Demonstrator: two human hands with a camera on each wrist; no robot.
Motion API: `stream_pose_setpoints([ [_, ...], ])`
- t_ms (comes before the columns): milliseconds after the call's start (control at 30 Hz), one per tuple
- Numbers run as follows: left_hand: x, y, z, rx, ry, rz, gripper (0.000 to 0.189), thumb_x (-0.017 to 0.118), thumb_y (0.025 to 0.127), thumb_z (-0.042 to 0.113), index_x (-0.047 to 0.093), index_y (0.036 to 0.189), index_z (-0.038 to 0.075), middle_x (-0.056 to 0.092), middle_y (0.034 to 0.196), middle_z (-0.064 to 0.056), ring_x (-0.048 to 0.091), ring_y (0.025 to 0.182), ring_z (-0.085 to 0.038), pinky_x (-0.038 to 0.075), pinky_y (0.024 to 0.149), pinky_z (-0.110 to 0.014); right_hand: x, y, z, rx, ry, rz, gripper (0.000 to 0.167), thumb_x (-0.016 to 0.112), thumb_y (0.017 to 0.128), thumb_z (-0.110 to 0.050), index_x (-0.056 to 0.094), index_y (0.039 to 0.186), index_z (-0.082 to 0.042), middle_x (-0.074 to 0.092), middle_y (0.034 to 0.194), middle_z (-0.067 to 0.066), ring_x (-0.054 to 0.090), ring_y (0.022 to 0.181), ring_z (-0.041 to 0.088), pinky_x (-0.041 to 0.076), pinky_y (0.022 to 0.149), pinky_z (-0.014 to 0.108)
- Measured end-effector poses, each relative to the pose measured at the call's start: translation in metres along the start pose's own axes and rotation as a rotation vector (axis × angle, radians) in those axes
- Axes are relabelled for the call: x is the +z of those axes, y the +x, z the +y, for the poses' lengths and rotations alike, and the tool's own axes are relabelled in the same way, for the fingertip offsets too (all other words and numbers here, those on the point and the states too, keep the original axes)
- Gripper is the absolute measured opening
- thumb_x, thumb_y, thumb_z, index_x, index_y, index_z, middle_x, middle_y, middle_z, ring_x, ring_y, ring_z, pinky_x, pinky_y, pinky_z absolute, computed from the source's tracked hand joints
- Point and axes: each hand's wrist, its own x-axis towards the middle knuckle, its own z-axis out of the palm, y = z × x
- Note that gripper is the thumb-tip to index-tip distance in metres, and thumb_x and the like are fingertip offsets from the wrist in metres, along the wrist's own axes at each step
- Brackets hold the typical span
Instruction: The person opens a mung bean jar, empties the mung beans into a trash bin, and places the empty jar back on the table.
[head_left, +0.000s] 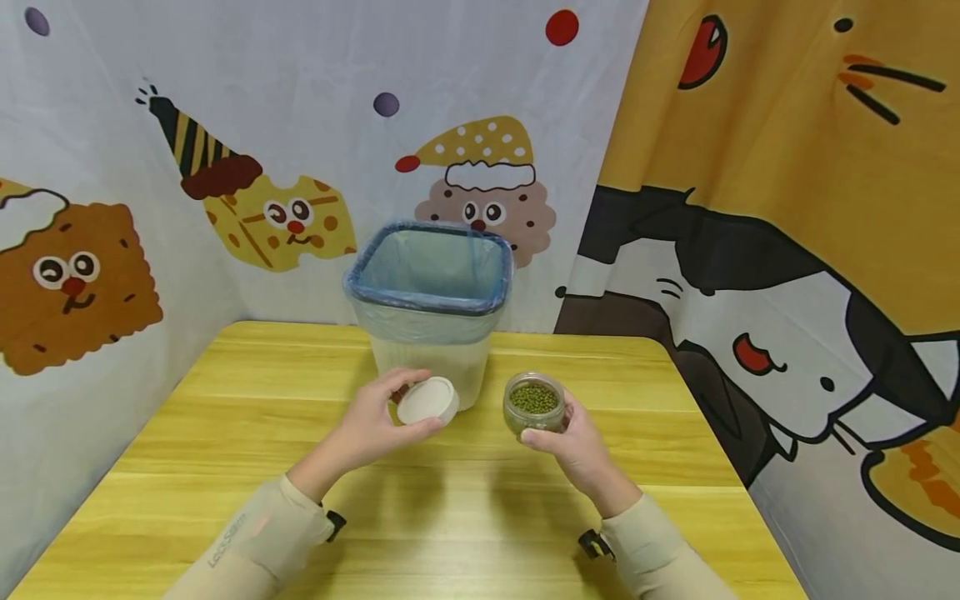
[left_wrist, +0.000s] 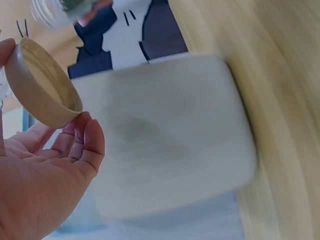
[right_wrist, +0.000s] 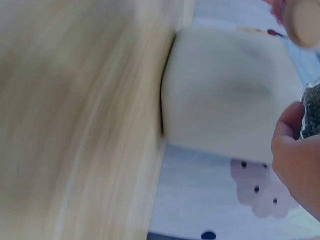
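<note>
While a lid (head_left: pixel 429 401) is held at its rim between the thumb and fingers of the left hand (head_left: pixel 371 425), a clear jar (head_left: pixel 516 419) is gripped at its side by the curled fingers and thumb of the right hand (head_left: pixel 577 446). The lid is pinched rather than wrapped: its far edge is met by the left fingers, its near edge by the thumb, and its hollow side is shown to the left wrist camera. The jar is left uncovered at the top, and green beans (head_left: pixel 534 398) are seen inside it, just beyond the right thumb tip. The lid and the jar are kept apart, with a gap left between the left fingertips and the right ones.

Beyond the fingers of both hands, a pale bin (head_left: pixel 442 360) is stood on the table (head_left: pixel 442 525); its top is lined with a bluish plastic bag (head_left: pixel 427 327) folded over the rim. Below the fingers, the wood-grained table top is spread. Behind the wrists, the forearms are covered by beige sleeves (head_left: pixel 262 525). Farther than the bin from the fingertips, a white cloth (head_left: pixel 300 50) printed with cartoon figures is hung, and a cat-like figure is printed on an orange cloth (head_left: pixel 780 125) beyond the right fingers.
</note>
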Motion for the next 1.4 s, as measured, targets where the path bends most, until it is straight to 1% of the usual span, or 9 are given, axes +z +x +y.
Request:
stream_pose_setpoints([
  [100,-0.007,-0.008,-0.01,-0.027,0.052,0.013,0.064,0.091,0.085,0.033,0.068,0.14,0.009,0.071,0.134,-0.009,0.065,0.104,-0.02,0.057,0.084,-0.03,-0.014,-0.003,-0.005,-0.006,-0.03,0.037,0.081,0.081,0.088,-0.003,0.04,0.158,-0.004,0.064,0.136,-0.002,0.067,0.121,0.014,0.063,0.095,0.031],
  [233,-0.019,-0.018,-0.024,-0.046,0.132,0.037,0.068,0.091,0.085,0.033,0.066,0.141,0.004,0.069,0.137,-0.015,0.067,0.11,-0.026,0.059,0.084,-0.034,-0.032,-0.007,-0.012,-0.019,-0.054,0.099,0.075,0.078,0.09,0.002,0.043,0.156,-0.005,0.066,0.133,-0.004,0.068,0.119,0.013,0.063,0.094,0.03],
  [400,-0.031,-0.03,-0.044,-0.078,0.246,0.072,0.069,0.091,0.084,0.03,0.065,0.141,0.001,0.066,0.14,-0.022,0.067,0.118,-0.038,0.062,0.081,-0.042,-0.051,-0.011,-0.019,-0.023,-0.1,0.177,0.075,0.077,0.091,0.004,0.042,0.156,-0.007,0.065,0.132,-0.006,0.067,0.119,0.01,0.062,0.094,0.026],
  [533,-0.039,-0.039,-0.061,-0.116,0.32,0.071,0.07,0.09,0.083,0.03,0.064,0.14,-0.003,0.064,0.14,-0.027,0.065,0.12,-0.046,0.063,0.083,-0.05,-0.065,-0.015,-0.022,-0.027,-0.15,0.217,0.075,0.078,0.09,0.005,0.043,0.155,-0.007,0.063,0.133,-0.006,0.065,0.12,0.008,0.061,0.096,0.023],
  [733,-0.051,-0.045,-0.084,-0.196,0.378,0.027,0.075,0.089,0.083,0.032,0.062,0.14,-0.009,0.064,0.137,-0.032,0.066,0.117,-0.048,0.062,0.087,-0.059,-0.081,-0.021,-0.025,-0.057,-0.176,0.247,0.076,0.077,0.09,0.006,0.042,0.157,-0.007,0.061,0.135,-0.006,0.064,0.121,0.007,0.06,0.096,0.021],
  [900,-0.059,-0.049,-0.101,-0.284,0.407,-0.047,0.079,0.087,0.084,0.035,0.059,0.14,-0.013,0.063,0.135,-0.036,0.066,0.113,-0.049,0.06,0.087,-0.06,-0.088,-0.024,-0.025,-0.073,-0.167,0.247,0.079,0.077,0.09,0.007,0.041,0.159,-0.007,0.06,0.137,-0.005,0.064,0.122,0.007,0.06,0.097,0.021],
  [1033,-0.062,-0.051,-0.113,-0.346,0.436,-0.105,0.081,0.085,0.086,0.036,0.055,0.142,-0.016,0.061,0.137,-0.039,0.065,0.113,-0.05,0.059,0.087,-0.06,-0.089,-0.026,-0.025,-0.081,-0.158,0.253,0.078,0.077,0.09,0.009,0.043,0.158,-0.008,0.061,0.136,-0.005,0.065,0.121,0.007,0.061,0.096,0.022],
  [1200,-0.066,-0.052,-0.122,-0.369,0.473,-0.136,0.083,0.084,0.087,0.036,0.054,0.141,-0.019,0.059,0.136,-0.042,0.065,0.113,-0.053,0.058,0.088,-0.062,-0.09,-0.027,-0.023,-0.092,-0.148,0.248,0.076,0.075,0.091,0.009,0.044,0.158,-0.009,0.062,0.136,-0.005,0.066,0.119,0.008,0.063,0.093,0.025],
  [1400,-0.068,-0.053,-0.131,-0.377,0.49,-0.154,0.083,0.084,0.086,0.036,0.054,0.14,-0.02,0.059,0.135,-0.043,0.065,0.113,-0.053,0.058,0.09,-0.063,-0.09,-0.027,-0.021,-0.102,-0.16,0.233,0.075,0.074,0.092,0.009,0.043,0.159,-0.007,0.063,0.137,-0.005,0.067,0.121,0.009,0.062,0.094,0.024],
])
